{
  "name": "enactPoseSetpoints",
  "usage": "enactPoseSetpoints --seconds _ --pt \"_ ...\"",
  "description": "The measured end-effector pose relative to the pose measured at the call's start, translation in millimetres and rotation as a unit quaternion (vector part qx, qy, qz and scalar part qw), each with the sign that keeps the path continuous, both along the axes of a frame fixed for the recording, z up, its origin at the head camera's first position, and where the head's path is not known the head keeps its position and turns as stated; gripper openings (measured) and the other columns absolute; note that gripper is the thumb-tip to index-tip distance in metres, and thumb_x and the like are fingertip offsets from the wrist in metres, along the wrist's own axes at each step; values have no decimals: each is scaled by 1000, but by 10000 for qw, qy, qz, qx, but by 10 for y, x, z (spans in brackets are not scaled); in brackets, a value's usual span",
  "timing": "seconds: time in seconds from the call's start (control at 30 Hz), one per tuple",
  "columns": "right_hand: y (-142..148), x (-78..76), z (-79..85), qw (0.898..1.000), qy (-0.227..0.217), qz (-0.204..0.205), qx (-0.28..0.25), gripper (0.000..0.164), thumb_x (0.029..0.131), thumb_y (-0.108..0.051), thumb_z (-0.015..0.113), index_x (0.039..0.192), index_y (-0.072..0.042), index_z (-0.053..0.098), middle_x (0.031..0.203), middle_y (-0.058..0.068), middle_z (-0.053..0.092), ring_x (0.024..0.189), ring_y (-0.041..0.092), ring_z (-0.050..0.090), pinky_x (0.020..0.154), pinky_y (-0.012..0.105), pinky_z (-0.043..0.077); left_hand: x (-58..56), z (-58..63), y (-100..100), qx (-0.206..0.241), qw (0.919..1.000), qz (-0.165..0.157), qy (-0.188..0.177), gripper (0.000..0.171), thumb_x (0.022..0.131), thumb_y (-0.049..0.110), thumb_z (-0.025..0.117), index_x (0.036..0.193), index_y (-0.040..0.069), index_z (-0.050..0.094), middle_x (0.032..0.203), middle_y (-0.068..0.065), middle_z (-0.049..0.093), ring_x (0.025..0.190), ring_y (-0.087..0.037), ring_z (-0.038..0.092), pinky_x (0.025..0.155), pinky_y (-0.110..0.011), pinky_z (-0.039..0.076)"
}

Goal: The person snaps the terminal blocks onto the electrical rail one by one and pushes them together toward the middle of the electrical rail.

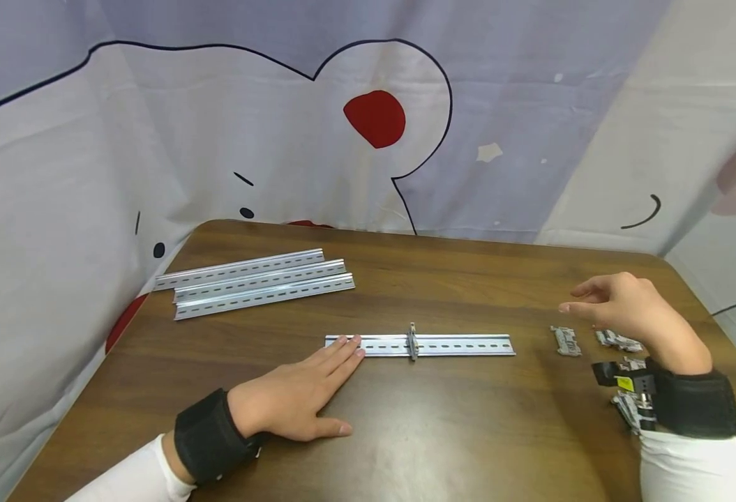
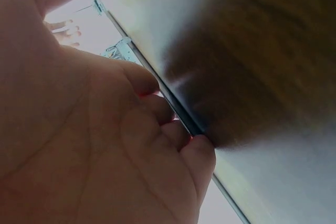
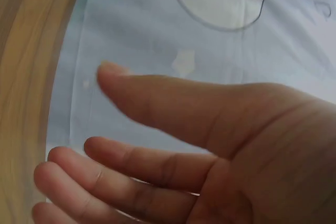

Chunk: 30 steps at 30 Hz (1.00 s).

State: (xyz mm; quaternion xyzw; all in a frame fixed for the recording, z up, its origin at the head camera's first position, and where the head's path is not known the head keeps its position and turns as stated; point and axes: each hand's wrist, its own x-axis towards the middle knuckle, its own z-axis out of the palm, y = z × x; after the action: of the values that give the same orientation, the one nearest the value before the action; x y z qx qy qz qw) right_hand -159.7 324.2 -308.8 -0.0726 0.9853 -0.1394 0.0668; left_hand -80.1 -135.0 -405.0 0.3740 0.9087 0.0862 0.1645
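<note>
A slotted metal DIN rail [image 1: 462, 345] lies across the middle of the table, with one narrow grey terminal block [image 1: 412, 343] standing on it left of centre. My left hand [image 1: 298, 397] lies flat, its fingertips resting on the rail's left end; in the left wrist view the palm [image 2: 94, 145] fills much of the picture and the rail's dark edge runs past the fingers. Raised above the table at the right, my right hand [image 1: 640, 314] holds nothing, its fingers loosely bent and the thumb apart. Just below it lies a loose grey terminal block [image 1: 566, 341].
Three more DIN rails [image 1: 261, 296] lie side by side at the back left. Further grey terminal blocks [image 1: 619, 340] are scattered at the right, some partly hidden by the right wrist strap [image 1: 694, 404]. A printed cloth [image 1: 280, 139] hangs behind the wooden table [image 1: 443, 432].
</note>
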Motion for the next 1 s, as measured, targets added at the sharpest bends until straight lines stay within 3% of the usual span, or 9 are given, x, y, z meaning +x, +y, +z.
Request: enactPoseSetpoints --seconds 0.13,0.27,0.37,0.47,0.7,0.87,1.0 --pt "94 -52 -45 9992 -364 -160 16 58 83 -48 73 110 4 69 84 10 73 71 21 68 65 43 52 12 -3 -20 0 10000 39 -10 95 92 63 51 158 12 5 164 -5 -7 150 -24 -1 116 -44 27" --pt "101 -127 -164 9940 -1040 -322 -90 38 82 -38 76 78 -1 68 63 0 63 57 16 65 54 34 51 27 -17 -29 35 10000 49 7 95 93 62 51 158 11 5 164 -6 -7 150 -24 -1 116 -44 26" --pt "83 -168 -274 9878 -1485 -466 -92 40 81 -36 77 61 -7 58 56 -1 57 51 14 59 51 31 51 30 -31 -31 65 10000 35 13 95 93 61 51 158 11 5 164 -6 -6 150 -25 -1 116 -44 25" --pt "72 -189 -355 9833 -1711 -605 -104 42 79 -37 79 62 -7 54 58 2 56 49 14 57 50 31 52 26 -40 -32 71 10000 14 14 94 93 62 51 158 11 5 164 -6 -7 150 -25 -1 116 -44 25" --pt "83 -213 -444 9802 -1794 -774 -310 42 77 -35 81 76 0 60 67 9 59 53 19 64 52 35 56 11 -41 -26 56 9999 -41 128 95 93 63 50 158 11 5 164 -7 -6 150 -25 0 116 -44 26" --pt "123 -239 -489 9848 -1639 -562 -125 37 75 -28 83 82 0 60 69 7 60 58 17 61 54 34 53 1 -25 -12 23 9999 -68 130 95 93 62 51 158 11 5 164 -6 -6 151 -24 0 116 -43 26" --pt "143 -261 -494 9896 -1398 -306 153 49 72 -28 85 98 5 58 80 12 61 66 21 60 59 34 48 -3 -13 -1 -7 9998 -80 154 95 93 62 51 158 10 6 164 -6 -6 150 -24 0 116 -43 27"
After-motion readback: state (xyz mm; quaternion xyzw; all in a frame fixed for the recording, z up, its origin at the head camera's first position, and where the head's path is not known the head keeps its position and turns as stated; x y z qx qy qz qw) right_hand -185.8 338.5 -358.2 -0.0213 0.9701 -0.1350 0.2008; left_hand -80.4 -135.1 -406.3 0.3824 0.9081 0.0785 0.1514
